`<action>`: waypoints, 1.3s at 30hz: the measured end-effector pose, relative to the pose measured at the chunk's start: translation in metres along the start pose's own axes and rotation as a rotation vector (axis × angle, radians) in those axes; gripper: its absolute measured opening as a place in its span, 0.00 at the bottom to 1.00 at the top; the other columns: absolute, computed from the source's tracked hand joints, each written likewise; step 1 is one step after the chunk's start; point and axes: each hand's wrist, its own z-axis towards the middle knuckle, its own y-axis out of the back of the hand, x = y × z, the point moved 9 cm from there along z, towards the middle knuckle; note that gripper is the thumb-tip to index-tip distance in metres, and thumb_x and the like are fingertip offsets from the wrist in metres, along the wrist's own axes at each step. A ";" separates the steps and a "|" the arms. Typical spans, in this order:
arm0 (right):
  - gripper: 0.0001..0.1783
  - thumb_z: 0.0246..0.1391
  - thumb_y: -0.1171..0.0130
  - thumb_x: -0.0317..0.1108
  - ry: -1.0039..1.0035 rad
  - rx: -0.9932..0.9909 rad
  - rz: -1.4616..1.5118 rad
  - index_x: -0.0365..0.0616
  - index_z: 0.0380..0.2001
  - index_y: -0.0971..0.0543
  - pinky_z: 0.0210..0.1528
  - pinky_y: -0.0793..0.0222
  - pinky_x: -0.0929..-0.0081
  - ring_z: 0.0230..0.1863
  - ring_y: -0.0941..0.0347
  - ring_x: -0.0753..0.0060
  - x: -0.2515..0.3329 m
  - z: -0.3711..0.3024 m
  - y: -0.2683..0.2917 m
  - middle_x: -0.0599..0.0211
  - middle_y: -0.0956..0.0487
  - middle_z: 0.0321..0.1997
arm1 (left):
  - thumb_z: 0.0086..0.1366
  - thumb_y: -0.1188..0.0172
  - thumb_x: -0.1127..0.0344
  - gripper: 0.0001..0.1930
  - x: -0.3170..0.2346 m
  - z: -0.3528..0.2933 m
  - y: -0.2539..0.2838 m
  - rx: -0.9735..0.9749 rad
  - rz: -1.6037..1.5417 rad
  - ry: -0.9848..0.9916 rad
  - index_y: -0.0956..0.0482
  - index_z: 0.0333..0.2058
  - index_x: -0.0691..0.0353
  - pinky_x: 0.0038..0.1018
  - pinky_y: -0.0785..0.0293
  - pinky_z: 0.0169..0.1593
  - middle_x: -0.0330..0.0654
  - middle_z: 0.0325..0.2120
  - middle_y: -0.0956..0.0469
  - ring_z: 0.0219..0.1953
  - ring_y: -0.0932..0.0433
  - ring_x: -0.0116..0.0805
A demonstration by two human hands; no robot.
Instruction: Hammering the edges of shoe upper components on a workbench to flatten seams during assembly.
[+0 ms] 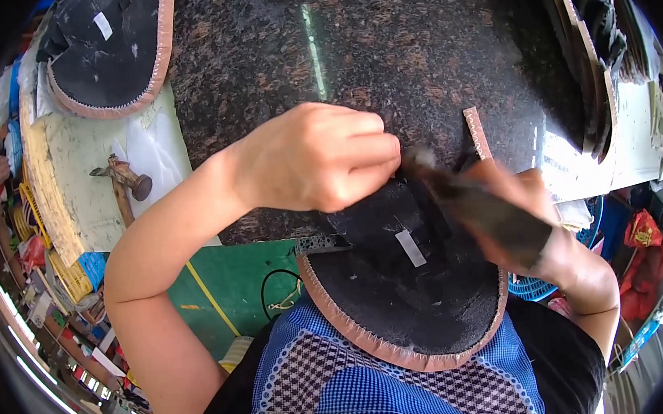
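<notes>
- At the near edge of the dark speckled stone worktop (412, 40), in the head view, the person's left hand (320, 158) is closed into a loose fist, its fingers curled and pressing down on the top of a black shoe sole (407, 294).
- The shoe sole lies partly on the worktop and partly over the person's lap; it is black and felt-like, with a pinkish stitched rim running round its rounded end, which points toward the person.
- A small white rectangular label (410, 248) sits near the middle of the sole, tilted; nothing on it can be made out.
- The right hand (527, 205) is wrapped tight round a dark tool (473, 197), which is motion-blurred; its tip meets the sole just beside the left fingertips. What kind of tool it is cannot be told.
- A short pinkish strip (477, 131) with a row of stitching lies on the stone just above the right hand.
- At the upper left a second black sole (105, 50) with the same pinkish rim rests on a pale board (75, 171); it too bears a small white label (103, 25).
- A hammer (124, 183) with a wooden handle lies on that board, well apart from both hands.
- At the upper right a stack of further soles (589, 43) stands on edge against the worktop's side.
- Below the hands shows the person's blue and black checked apron (320, 377).
</notes>
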 end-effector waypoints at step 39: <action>0.14 0.46 0.33 0.30 0.372 -0.002 -0.218 0.38 0.33 0.27 0.18 0.30 0.69 0.19 0.22 0.60 0.025 0.024 0.003 0.61 0.25 0.18 | 0.44 0.28 0.73 0.11 -0.004 -0.025 0.014 -0.108 0.120 0.619 0.16 0.30 0.63 0.30 0.28 0.35 0.37 0.28 0.24 0.31 0.25 0.36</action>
